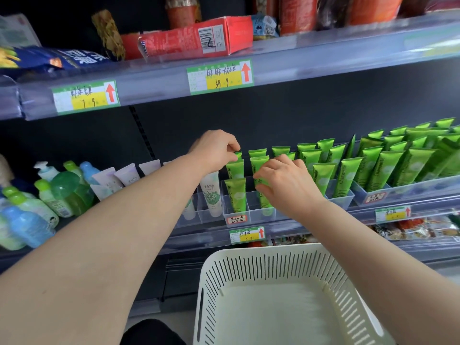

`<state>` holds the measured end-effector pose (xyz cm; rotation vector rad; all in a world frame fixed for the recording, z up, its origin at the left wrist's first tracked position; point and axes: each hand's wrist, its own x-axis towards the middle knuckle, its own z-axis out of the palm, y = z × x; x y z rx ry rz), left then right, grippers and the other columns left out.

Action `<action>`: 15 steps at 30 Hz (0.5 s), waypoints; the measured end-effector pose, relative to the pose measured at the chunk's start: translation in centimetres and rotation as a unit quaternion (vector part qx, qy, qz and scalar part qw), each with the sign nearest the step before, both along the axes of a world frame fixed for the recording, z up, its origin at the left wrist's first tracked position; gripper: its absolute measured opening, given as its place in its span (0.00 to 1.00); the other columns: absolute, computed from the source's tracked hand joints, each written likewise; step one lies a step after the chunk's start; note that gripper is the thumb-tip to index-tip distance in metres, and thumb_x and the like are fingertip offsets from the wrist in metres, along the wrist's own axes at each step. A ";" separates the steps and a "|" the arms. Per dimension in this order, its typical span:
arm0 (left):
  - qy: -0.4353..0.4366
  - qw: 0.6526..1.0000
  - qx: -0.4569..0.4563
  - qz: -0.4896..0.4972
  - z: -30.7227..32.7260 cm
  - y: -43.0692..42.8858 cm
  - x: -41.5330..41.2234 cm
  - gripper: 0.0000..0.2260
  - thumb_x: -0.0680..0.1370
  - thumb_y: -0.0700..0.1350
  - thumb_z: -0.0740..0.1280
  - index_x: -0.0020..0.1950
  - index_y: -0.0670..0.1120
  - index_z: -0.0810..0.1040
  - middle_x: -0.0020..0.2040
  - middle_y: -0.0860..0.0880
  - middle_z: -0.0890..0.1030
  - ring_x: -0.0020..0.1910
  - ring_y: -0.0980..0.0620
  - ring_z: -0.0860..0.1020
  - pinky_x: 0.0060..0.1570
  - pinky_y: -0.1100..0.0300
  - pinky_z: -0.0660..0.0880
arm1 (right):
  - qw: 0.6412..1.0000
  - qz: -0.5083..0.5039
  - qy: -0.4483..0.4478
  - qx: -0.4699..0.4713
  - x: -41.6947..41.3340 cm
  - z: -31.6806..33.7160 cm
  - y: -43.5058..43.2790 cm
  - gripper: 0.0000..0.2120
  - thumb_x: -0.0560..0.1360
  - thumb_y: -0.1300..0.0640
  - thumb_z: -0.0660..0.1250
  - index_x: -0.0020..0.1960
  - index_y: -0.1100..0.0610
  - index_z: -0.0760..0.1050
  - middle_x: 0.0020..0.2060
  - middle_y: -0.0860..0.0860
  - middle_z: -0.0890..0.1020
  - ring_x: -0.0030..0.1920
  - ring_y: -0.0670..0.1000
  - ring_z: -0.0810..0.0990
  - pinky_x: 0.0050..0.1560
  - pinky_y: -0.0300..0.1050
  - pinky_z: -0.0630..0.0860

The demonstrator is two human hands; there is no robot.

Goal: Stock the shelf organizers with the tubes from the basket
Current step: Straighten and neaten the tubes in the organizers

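Green tubes [236,195] stand upright in clear plastic shelf organizers [251,215] on the middle shelf, with more green tubes [373,168] in rows to the right. My left hand [214,149] pinches the top of a green tube [237,155] in the back of the left column. My right hand [286,181] grips a green tube [260,181] standing in the neighbouring column. The white slotted basket [273,267] sits below the shelf at the bottom centre, and no tubes show inside it.
White tubes [211,192] and pale lilac tubes [127,175] stand left of the green ones. Green and blue bottles [62,192] crowd the shelf's far left. The upper shelf [298,63] carries red boxes and snack bags, with price tags on its edge.
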<state>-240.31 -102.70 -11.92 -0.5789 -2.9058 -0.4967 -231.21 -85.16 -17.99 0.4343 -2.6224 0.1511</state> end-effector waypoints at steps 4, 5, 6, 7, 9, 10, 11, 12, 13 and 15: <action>0.016 1.000 0.003 -0.008 0.5 0.8 2.2 0.09 0.76 0.45 0.70 0.56 0.53 0.82 0.53 0.54 0.83 0.52 0.52 0.79 0.55 0.53 0.76 | 1.000 -0.021 -0.010 0.010 1.6 0.0 1.0 0.15 0.76 0.49 0.66 0.61 0.50 0.76 0.54 0.49 0.80 0.58 0.54 0.73 0.52 0.52 0.69; 0.018 1.000 -0.001 -0.009 0.4 1.0 2.9 0.09 0.77 0.45 0.68 0.56 0.53 0.82 0.54 0.54 0.82 0.54 0.52 0.79 0.55 0.53 0.76 | 0.999 -0.031 -0.023 0.015 2.0 0.0 1.3 0.17 0.76 0.48 0.64 0.64 0.50 0.74 0.56 0.48 0.79 0.59 0.54 0.72 0.54 0.52 0.68; 0.020 1.000 -0.006 -0.009 0.3 1.2 3.6 0.09 0.78 0.45 0.67 0.57 0.53 0.82 0.55 0.54 0.82 0.55 0.51 0.78 0.56 0.53 0.75 | 0.998 -0.042 -0.037 0.019 2.4 -0.2 1.8 0.18 0.77 0.47 0.63 0.66 0.50 0.72 0.57 0.48 0.78 0.61 0.53 0.71 0.55 0.51 0.68; 0.021 1.000 -0.013 -0.009 0.2 1.5 4.3 0.10 0.79 0.45 0.65 0.58 0.53 0.81 0.57 0.53 0.81 0.57 0.50 0.78 0.56 0.53 0.75 | 0.997 -0.054 -0.048 0.024 2.9 -0.4 2.3 0.19 0.78 0.46 0.61 0.67 0.50 0.69 0.59 0.47 0.77 0.62 0.53 0.70 0.56 0.51 0.67; 0.022 0.999 -0.028 -0.013 -0.3 2.0 5.9 0.11 0.80 0.44 0.63 0.60 0.53 0.80 0.59 0.53 0.80 0.58 0.49 0.77 0.56 0.53 0.74 | 0.994 -0.076 -0.074 0.032 3.8 -0.9 3.3 0.21 0.78 0.45 0.60 0.69 0.50 0.67 0.61 0.47 0.76 0.63 0.53 0.69 0.57 0.50 0.67; 0.020 0.999 -0.034 -0.015 -0.6 2.2 6.6 0.12 0.80 0.44 0.63 0.60 0.53 0.80 0.59 0.52 0.80 0.58 0.48 0.77 0.56 0.53 0.74 | 0.992 -0.085 -0.085 0.036 4.3 -1.1 3.8 0.21 0.79 0.45 0.59 0.70 0.50 0.67 0.61 0.47 0.75 0.63 0.53 0.69 0.57 0.50 0.67; 0.017 0.999 -0.036 -0.017 -1.0 2.4 7.2 0.12 0.80 0.44 0.62 0.61 0.53 0.80 0.59 0.52 0.80 0.59 0.48 0.77 0.56 0.53 0.74 | 0.990 -0.092 -0.096 0.039 4.7 -1.3 4.3 0.21 0.79 0.44 0.58 0.69 0.50 0.67 0.61 0.48 0.75 0.62 0.53 0.69 0.56 0.50 0.67; 0.012 0.999 -0.037 -0.017 -1.3 2.7 7.8 0.12 0.80 0.45 0.62 0.61 0.53 0.79 0.60 0.52 0.80 0.59 0.47 0.76 0.57 0.52 0.74 | 0.989 -0.096 -0.104 0.040 5.1 -1.6 4.8 0.20 0.79 0.44 0.58 0.69 0.50 0.67 0.61 0.48 0.75 0.62 0.53 0.69 0.56 0.50 0.67; 0.006 0.999 -0.037 -0.014 -1.7 2.9 8.4 0.12 0.80 0.45 0.62 0.62 0.53 0.79 0.61 0.52 0.80 0.60 0.47 0.76 0.58 0.52 0.74 | 0.988 -0.098 -0.112 0.039 5.5 -1.8 5.2 0.20 0.79 0.44 0.58 0.68 0.50 0.68 0.61 0.48 0.75 0.62 0.53 0.69 0.56 0.50 0.67; -0.008 0.999 -0.041 -0.008 -2.6 3.5 9.3 0.13 0.80 0.45 0.62 0.64 0.53 0.78 0.63 0.52 0.79 0.62 0.48 0.75 0.59 0.52 0.73 | 0.986 -0.104 -0.129 0.030 6.1 -2.1 5.9 0.20 0.79 0.44 0.58 0.69 0.50 0.68 0.63 0.48 0.75 0.64 0.53 0.68 0.57 0.51 0.66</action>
